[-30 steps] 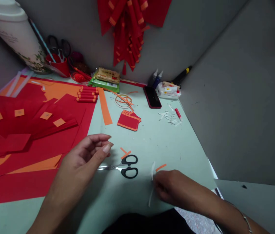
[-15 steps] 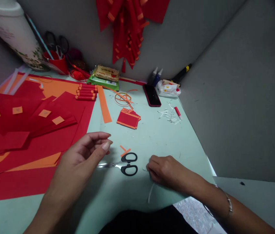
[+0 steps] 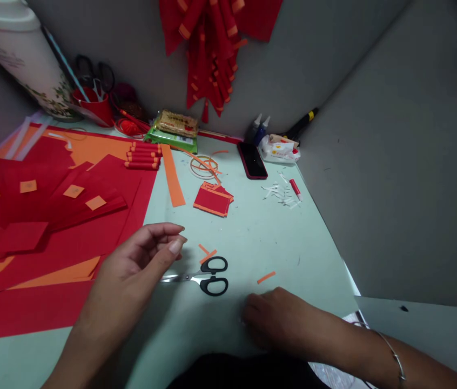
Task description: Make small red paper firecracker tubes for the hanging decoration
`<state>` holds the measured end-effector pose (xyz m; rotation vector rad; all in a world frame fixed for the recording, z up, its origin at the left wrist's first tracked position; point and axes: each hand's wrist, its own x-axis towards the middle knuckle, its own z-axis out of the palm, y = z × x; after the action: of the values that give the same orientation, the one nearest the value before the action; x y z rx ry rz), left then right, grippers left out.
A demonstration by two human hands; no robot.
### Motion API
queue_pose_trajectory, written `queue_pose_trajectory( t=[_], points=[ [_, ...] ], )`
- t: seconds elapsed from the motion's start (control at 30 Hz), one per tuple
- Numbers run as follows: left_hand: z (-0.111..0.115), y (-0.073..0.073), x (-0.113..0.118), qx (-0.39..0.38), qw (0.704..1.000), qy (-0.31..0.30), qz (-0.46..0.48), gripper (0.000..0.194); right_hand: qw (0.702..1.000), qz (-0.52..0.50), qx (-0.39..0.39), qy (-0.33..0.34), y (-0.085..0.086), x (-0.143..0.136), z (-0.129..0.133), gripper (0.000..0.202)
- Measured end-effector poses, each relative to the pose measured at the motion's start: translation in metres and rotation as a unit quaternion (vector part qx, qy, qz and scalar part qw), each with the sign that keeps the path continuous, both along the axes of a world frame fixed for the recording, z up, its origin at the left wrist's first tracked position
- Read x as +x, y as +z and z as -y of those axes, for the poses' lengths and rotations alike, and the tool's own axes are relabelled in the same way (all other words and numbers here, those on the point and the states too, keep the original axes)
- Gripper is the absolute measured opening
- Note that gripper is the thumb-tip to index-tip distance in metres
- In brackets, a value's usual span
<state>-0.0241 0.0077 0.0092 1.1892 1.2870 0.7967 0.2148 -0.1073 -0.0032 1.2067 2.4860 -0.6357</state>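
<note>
My left hand (image 3: 139, 265) hovers left of the scissors, fingers loosely curled and thumb close to the fingertips; a gap shows below the index finger and I see nothing held. Under it lie black-handled scissors (image 3: 214, 276), blades pointing left and partly covered by the hand. My right hand (image 3: 271, 319) is closed low over the table near its front edge, fingertips blurred. A tiny pale end of a thin white strip (image 3: 242, 321) peeks out at those fingers; the rest is hidden. Beyond that hand lies a small orange paper strip (image 3: 266, 277), and two more orange scraps (image 3: 207, 254) touch the scissors' handle.
Red and orange paper sheets (image 3: 131, 200) cover the left side. Further back are red paper rolls (image 3: 143, 155), red cards with orange edges (image 3: 213, 200), a phone (image 3: 253, 160), white paper bits (image 3: 281, 193) and a tall cup (image 3: 26, 59). Grey walls bound the table.
My right hand has moved down towards the table's front edge, uncovering the small orange strip. The white strip that trailed below it is now mostly hidden. My left hand stays almost still.
</note>
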Motion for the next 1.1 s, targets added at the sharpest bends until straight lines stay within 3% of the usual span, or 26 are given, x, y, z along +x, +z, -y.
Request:
queue_pose_trajectory(
  t=[0.1,0.2,0.3,0.37,0.43,0.53,0.57,0.63,0.73,0.87,1.0,1.1],
  points=[
    [0.000,-0.002,-0.001,-0.001,1.000,-0.002,0.009,0.031,0.999,0.017,0.021,-0.038,-0.001,0.008,-0.012,0.008],
    [0.000,-0.003,-0.002,-0.004,1.000,-0.006,0.014,0.031,0.983,0.007,0.142,-0.113,0.004,0.045,-0.044,0.013],
    [0.001,-0.004,-0.002,-0.002,1.000,-0.007,0.014,0.031,0.919,0.021,0.301,-0.253,0.016,0.092,-0.085,0.019],
    [0.001,-0.004,-0.003,0.002,1.000,-0.002,0.019,0.030,0.878,0.025,0.349,-0.326,0.024,0.111,-0.102,0.022],
    [0.001,-0.003,-0.003,0.005,1.000,0.012,0.019,0.030,0.879,-0.008,0.321,-0.353,0.029,0.114,-0.105,0.032],
    [0.000,-0.001,-0.004,0.006,1.000,0.028,0.012,0.030,0.945,-0.084,0.109,-0.298,0.028,0.096,-0.086,0.028],
    [0.000,-0.001,-0.004,0.006,0.999,0.030,0.010,0.030,0.958,-0.092,0.031,-0.268,0.026,0.087,-0.077,0.028],
    [0.001,0.000,-0.004,0.007,0.999,0.034,0.013,0.030,0.967,-0.080,-0.041,-0.237,0.019,0.072,-0.060,0.027],
    [0.003,-0.001,-0.007,0.007,0.998,0.058,0.039,0.031,0.968,-0.038,-0.029,-0.245,0.006,0.056,-0.043,0.011],
    [0.004,-0.002,-0.009,0.004,0.996,0.075,0.055,0.031,0.965,-0.029,-0.009,-0.262,-0.005,0.052,-0.038,0.012],
    [0.004,-0.003,-0.008,0.014,0.993,0.099,0.067,0.030,0.959,-0.091,0.025,-0.268,-0.008,0.047,-0.055,0.011],
    [0.003,-0.005,-0.008,0.028,0.989,0.120,0.080,0.028,0.946,-0.167,0.056,-0.271,-0.008,0.028,-0.080,0.010]
  ],
)
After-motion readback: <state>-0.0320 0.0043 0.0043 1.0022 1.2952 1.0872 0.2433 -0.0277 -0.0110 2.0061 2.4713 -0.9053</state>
